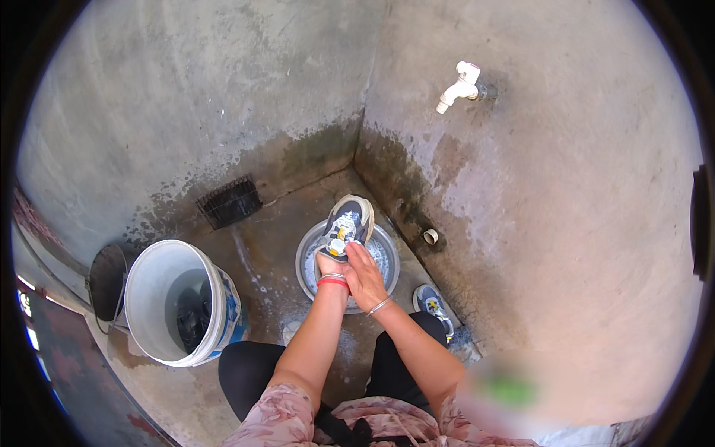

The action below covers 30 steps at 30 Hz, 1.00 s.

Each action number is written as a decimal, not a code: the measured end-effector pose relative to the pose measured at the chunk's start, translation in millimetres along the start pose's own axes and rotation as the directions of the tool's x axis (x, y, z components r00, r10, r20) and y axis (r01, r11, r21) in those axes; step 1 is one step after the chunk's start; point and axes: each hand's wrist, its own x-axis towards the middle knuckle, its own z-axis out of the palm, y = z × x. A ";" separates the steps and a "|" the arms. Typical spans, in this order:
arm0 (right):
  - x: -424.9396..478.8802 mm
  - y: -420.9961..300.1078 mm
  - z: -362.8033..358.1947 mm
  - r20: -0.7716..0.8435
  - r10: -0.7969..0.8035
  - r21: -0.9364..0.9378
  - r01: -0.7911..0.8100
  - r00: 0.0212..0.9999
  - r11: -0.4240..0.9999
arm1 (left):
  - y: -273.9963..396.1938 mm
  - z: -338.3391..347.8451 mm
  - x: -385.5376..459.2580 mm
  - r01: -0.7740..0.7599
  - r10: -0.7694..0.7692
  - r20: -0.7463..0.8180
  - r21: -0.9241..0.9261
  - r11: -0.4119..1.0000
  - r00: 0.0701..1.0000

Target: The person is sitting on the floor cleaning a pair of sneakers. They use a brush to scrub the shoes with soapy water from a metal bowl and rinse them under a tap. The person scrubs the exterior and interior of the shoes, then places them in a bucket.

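A grey and white sneaker with yellow parts is held over a metal basin, toe pointing away from me. White foam covers its laces. My left hand, with a red band and a bangle at the wrist, is at the heel opening and partly hidden by the shoe. Against the shoe's right side and my left wrist lies my right hand, fingers close together; whether anything is under them is hidden. The basin contains sudsy water. A similar sneaker stands on the floor to the right, by the wall.
To the left stands a white plastic bucket with dark items in water. Behind it is a dark pail. A black wire-mesh basket sits against the left wall. A white tap and a short pipe end project from the right wall.
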 end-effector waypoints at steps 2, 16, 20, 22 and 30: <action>0.4 -0.4 -6.9 -0.013 0.000 -0.039 -0.001 1.000 0.999 | -1.3 4.0 -2.1 0.035 -0.035 0.025 -0.027 0.999 0.999; 34.6 59.7 -70.1 -0.081 -0.096 0.005 0.097 0.992 0.995 | -17.6 68.6 -28.2 0.039 -0.047 0.090 0.095 0.995 0.995; -46.8 157.4 -72.8 0.018 0.482 0.084 -0.481 0.876 0.872 | 6.0 83.4 -17.2 0.007 -0.026 0.138 0.138 0.990 0.990; -125.7 200.5 -50.7 0.140 0.586 -0.146 -0.568 0.798 0.810 | 7.5 98.9 -14.4 -0.030 -0.008 0.131 0.280 0.959 0.991; -231.5 220.1 29.9 0.217 0.891 -0.365 -0.814 0.398 0.452 | 72.1 113.2 21.0 0.034 -0.062 0.022 0.642 0.766 0.998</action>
